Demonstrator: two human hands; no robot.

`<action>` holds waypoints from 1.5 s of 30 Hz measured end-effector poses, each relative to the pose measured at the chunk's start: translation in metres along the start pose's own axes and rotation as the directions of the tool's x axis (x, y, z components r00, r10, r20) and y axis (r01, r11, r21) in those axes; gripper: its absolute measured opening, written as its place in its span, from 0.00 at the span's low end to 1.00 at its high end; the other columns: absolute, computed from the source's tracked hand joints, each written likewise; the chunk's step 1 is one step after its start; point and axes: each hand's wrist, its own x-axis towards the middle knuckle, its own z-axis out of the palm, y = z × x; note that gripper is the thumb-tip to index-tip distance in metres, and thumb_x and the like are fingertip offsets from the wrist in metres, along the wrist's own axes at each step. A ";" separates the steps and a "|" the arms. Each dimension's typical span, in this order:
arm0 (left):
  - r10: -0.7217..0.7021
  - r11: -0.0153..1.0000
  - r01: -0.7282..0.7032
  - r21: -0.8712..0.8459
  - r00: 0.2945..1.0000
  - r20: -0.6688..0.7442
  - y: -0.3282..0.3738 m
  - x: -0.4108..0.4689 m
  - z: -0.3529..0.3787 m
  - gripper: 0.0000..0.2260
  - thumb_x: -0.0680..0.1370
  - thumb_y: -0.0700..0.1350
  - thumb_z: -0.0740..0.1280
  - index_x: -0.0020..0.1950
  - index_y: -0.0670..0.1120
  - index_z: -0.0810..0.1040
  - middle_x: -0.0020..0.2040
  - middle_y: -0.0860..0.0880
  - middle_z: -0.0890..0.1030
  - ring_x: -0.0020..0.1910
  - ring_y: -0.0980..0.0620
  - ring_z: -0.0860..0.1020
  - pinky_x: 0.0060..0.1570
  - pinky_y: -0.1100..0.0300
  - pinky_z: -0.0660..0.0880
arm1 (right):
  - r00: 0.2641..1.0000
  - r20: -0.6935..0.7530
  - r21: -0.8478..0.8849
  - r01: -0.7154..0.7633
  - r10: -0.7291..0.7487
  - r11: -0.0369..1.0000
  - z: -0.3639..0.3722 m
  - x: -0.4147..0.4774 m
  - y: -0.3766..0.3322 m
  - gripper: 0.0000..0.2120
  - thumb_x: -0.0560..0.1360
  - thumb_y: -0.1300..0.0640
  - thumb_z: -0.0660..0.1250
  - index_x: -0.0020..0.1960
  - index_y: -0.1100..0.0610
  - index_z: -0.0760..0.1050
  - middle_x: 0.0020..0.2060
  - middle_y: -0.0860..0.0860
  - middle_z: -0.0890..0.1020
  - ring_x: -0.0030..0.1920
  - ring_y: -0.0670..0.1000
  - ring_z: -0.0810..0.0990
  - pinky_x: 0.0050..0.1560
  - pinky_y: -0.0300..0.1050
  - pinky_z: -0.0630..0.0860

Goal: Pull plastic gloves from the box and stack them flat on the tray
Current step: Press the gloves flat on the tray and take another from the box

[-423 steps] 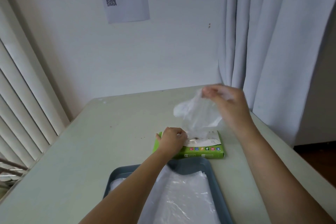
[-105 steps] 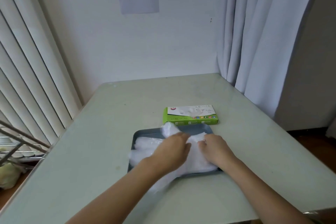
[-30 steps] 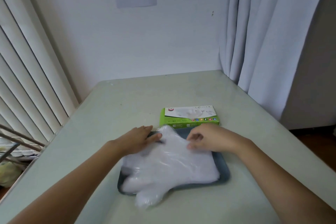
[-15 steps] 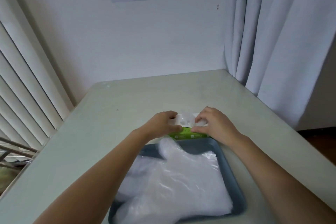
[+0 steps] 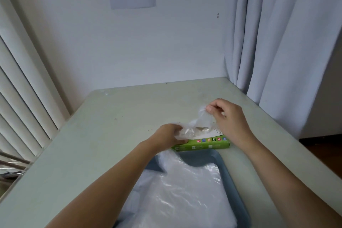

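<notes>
the right hand now lifts off the box, pinching a fresh glove partly drawn out; a moment ago both hands rested on the box top.

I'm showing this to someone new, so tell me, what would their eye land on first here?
Probably the two hands at mid-table: the right hand pinches a clear plastic glove rising out of the green box, while the left hand grips the box's left end. Next, the glossy stack of gloves lying in the blue-grey tray, just on the near side of the box.
</notes>
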 end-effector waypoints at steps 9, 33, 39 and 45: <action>-0.020 0.999 0.017 0.046 0.997 0.071 0.002 -0.002 -0.002 0.26 0.74 0.53 0.72 0.68 0.45 0.72 0.62 0.49 0.77 0.58 0.50 0.75 0.51 0.67 0.66 | 0.990 -0.108 0.013 -0.086 0.087 0.996 0.010 0.002 -0.012 0.10 0.79 0.62 0.61 0.40 0.60 0.74 0.32 0.47 0.79 0.35 0.46 0.76 0.38 0.38 0.70; -0.058 0.997 0.048 0.068 0.987 0.150 0.010 -0.002 -0.008 0.25 0.74 0.54 0.71 0.66 0.45 0.72 0.62 0.48 0.76 0.60 0.46 0.74 0.54 0.60 0.69 | 0.984 0.155 -0.002 -0.085 0.084 0.996 -0.005 0.019 -0.033 0.03 0.71 0.61 0.72 0.39 0.59 0.85 0.30 0.48 0.82 0.28 0.38 0.74 0.33 0.30 0.69; -0.104 0.992 0.114 -0.057 0.983 0.154 0.011 -0.001 -0.015 0.28 0.71 0.50 0.75 0.68 0.45 0.72 0.64 0.47 0.76 0.62 0.47 0.75 0.60 0.58 0.72 | 0.975 0.079 0.027 -0.210 0.208 0.977 -0.004 0.032 -0.031 0.12 0.67 0.62 0.75 0.28 0.56 0.77 0.21 0.45 0.77 0.23 0.42 0.74 0.33 0.39 0.74; -0.244 0.903 0.208 -0.375 0.969 -0.049 0.011 -0.009 -0.051 0.24 0.71 0.36 0.74 0.66 0.39 0.73 0.58 0.44 0.78 0.55 0.48 0.76 0.54 0.60 0.72 | 0.888 0.343 0.127 -0.367 0.306 0.922 -0.009 0.034 -0.020 0.07 0.72 0.55 0.73 0.41 0.60 0.84 0.38 0.59 0.84 0.40 0.49 0.79 0.49 0.45 0.79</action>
